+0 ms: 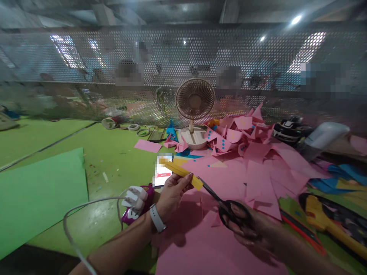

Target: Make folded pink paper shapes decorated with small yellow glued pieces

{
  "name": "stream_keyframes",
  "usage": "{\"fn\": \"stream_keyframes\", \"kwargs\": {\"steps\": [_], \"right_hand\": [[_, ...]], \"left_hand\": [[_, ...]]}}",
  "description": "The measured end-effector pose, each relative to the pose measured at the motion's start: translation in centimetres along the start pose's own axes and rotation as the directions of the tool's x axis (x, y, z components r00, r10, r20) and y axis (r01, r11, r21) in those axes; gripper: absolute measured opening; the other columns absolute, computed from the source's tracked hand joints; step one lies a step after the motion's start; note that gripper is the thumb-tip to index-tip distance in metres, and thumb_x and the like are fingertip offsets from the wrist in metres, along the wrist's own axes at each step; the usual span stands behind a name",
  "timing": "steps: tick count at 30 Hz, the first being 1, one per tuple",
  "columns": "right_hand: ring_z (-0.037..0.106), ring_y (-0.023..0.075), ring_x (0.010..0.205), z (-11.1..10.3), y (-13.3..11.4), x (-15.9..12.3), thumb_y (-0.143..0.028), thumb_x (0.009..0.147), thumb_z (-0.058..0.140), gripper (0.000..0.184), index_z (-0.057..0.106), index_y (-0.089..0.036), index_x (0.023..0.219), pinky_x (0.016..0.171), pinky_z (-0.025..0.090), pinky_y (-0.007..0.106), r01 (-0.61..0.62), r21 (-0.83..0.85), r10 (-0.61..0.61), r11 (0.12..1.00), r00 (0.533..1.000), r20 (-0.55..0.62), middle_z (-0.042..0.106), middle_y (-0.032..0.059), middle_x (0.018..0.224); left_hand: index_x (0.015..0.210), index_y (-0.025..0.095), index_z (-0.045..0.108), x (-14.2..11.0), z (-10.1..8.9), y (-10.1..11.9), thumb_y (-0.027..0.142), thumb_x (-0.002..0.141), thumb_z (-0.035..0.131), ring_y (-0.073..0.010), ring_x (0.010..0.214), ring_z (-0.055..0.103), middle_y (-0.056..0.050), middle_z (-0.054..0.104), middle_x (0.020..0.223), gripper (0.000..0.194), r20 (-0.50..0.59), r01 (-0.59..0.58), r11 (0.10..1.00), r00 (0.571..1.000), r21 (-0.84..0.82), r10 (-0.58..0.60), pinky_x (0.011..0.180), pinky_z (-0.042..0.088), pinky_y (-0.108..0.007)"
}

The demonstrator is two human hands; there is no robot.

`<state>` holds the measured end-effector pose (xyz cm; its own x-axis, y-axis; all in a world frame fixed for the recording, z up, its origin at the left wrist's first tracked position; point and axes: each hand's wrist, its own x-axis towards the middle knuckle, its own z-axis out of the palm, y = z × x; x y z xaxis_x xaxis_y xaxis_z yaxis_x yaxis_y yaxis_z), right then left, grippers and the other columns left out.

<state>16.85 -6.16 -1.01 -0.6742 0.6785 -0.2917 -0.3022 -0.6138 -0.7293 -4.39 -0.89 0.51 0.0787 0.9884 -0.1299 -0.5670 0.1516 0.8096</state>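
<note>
Between the thumb and fingers of my left hand point(175, 188) is a narrow yellow paper strip point(180, 170), slanting down to the right. A pale watch band circles that wrist. My right hand point(243, 221) has its fingers through the black handles of a pair of scissors point(213, 194). The scissor blades reach up and left, with their tips at the right end of the strip; whether they are cutting into it I cannot tell. Pink paper sheets point(218, 244) lie under both hands. Just behind my left hand lies a lit phone point(163, 177).
A small fan point(195, 99) stands before a perforated metal screen point(114, 49). Cut pink pieces point(237, 130) are heaped beside it. A purple power adapter point(134, 204) with a white cable sits left of my arm, near a green sheet point(43, 194). At right lies a yellow-handled tool point(318, 215).
</note>
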Motion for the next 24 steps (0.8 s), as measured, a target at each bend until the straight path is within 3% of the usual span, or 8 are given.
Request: {"fn": "stream_keyframes", "kwargs": {"steps": [12,19,24], "right_hand": [[0.013,-0.0024,0.025,0.09,-0.08,-0.12,-0.05,0.074,0.06,0.036,0.055,-0.014,0.078,0.027,0.027,0.011,-0.03,-0.023,0.028,0.999,0.996,-0.086,0.047,-0.0098,0.043],[0.014,-0.0026,0.024,0.47,-0.39,-0.18,-0.049,0.075,0.059,0.036,0.055,-0.013,0.074,0.026,0.026,0.011,-0.027,-0.041,0.024,0.999,0.997,-0.077,0.047,-0.0089,0.044],[0.014,-0.0027,0.024,0.6,-0.56,-0.16,-0.05,0.073,0.061,0.037,0.054,-0.013,0.073,0.027,0.027,0.011,-0.008,-0.052,0.006,0.999,0.999,-0.043,0.048,-0.0085,0.043]], "left_hand": [[0.076,0.013,0.066,-0.13,0.14,0.02,0.02,0.06,0.077,-0.0109,0.065,0.061,-0.001,0.067,0.071,0.021,-0.015,-0.026,1.0,1.0,0.004,0.026,0.063,0.05,-0.023],[0.08,0.016,0.067,0.04,-0.59,0.16,0.031,0.066,0.072,-0.0111,0.067,0.061,-0.002,0.067,0.079,0.021,-0.021,0.009,1.0,1.0,0.026,-0.008,0.06,0.048,-0.022],[0.084,0.017,0.067,0.25,-0.67,0.07,0.029,0.065,0.073,-0.0098,0.068,0.059,-0.001,0.067,0.083,0.023,-0.025,-0.015,0.999,1.0,0.053,0.016,0.062,0.047,-0.021]]}}
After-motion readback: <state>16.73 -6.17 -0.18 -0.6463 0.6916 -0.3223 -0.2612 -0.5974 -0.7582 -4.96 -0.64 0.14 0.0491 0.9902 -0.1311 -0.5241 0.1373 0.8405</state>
